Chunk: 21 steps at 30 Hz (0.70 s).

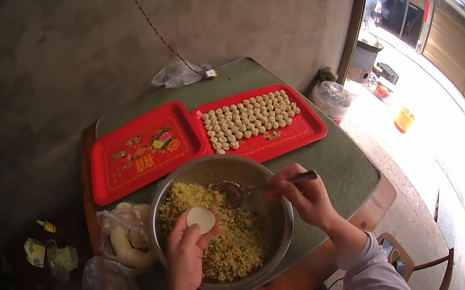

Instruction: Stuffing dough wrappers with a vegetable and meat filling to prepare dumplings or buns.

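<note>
My left hand (188, 252) holds a round, flat dough wrapper (200, 219) over the near left part of a large metal bowl (285, 226). Chopped yellowish filling (234, 249) with green and orange bits fills much of that bowl, heaped toward the left. In my right hand (304, 197) is the dark handle of a spoon (230, 194). Its round bowl end rests at the filling's upper edge; whether it carries any filling is hard to tell. The wrapper looks bare on its visible face.
Behind the bowl lie a red flowered tray (108, 175) and another red tray (316, 129) bearing rows of small dough balls (249, 119). Rolled dough (127, 248) in a plastic bag touches the bowl's left side. A wooden chair (401, 255) stands at right, near a bright doorway.
</note>
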Each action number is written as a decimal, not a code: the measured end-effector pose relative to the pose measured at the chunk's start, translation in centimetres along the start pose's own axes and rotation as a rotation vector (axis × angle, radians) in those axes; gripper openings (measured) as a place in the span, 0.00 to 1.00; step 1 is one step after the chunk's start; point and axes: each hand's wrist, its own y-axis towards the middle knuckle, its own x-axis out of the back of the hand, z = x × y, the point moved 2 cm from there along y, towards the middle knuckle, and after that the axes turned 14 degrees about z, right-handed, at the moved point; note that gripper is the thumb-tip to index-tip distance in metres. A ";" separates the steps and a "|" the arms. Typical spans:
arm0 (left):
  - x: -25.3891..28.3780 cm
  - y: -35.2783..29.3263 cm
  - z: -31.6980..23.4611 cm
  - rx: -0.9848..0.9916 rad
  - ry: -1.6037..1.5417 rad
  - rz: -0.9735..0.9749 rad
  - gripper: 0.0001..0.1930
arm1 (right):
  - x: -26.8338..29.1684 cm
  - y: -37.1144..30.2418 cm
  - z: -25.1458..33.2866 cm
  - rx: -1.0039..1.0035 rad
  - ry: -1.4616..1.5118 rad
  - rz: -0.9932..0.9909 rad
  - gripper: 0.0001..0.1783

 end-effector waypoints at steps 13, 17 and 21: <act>-1.8 1.2 0.8 0.066 -0.125 0.052 0.17 | -2.1 -1.0 3.5 0.452 -0.768 0.249 0.21; -1.9 1.4 0.8 0.084 -0.126 0.060 0.17 | -2.1 -1.1 3.3 0.463 -0.709 0.208 0.24; -2.2 1.6 0.9 0.104 -0.137 0.076 0.16 | -1.7 -1.3 2.9 0.480 -0.683 0.160 0.22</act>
